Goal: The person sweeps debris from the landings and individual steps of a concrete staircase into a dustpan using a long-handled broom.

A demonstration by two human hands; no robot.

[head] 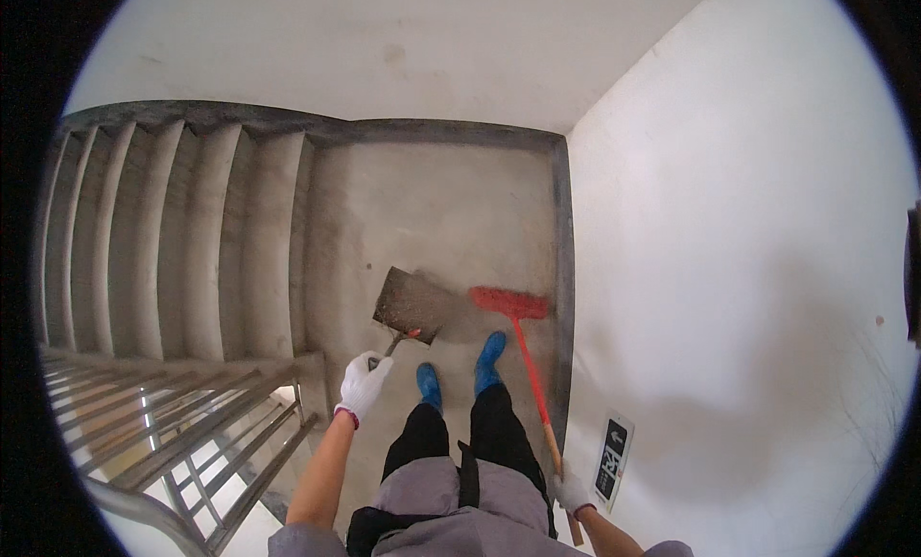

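In a white knit glove, my left hand point(365, 381) grips the handle of a flat dark shovel point(410, 301). Grey dust and grit cover much of the shovel's blade, which is down at the concrete floor ahead of my feet. My gloved right hand point(573, 494) is closed around the wooden end of a long push broom point(536, 388). The broom's red head point(509, 302) is at the floor to the right of the shovel, close to the dark baseboard. Loose dust point(460, 316) lies between the blade and the bristles.
I stand in blue boots point(488, 359) on a stair landing point(439, 197). Concrete stairs point(205, 255) adjoin it on the left, with a metal railing point(209, 435) at lower left. A white wall point(719, 219) bounds the right, bearing an exit sign point(614, 460) near my right hand.
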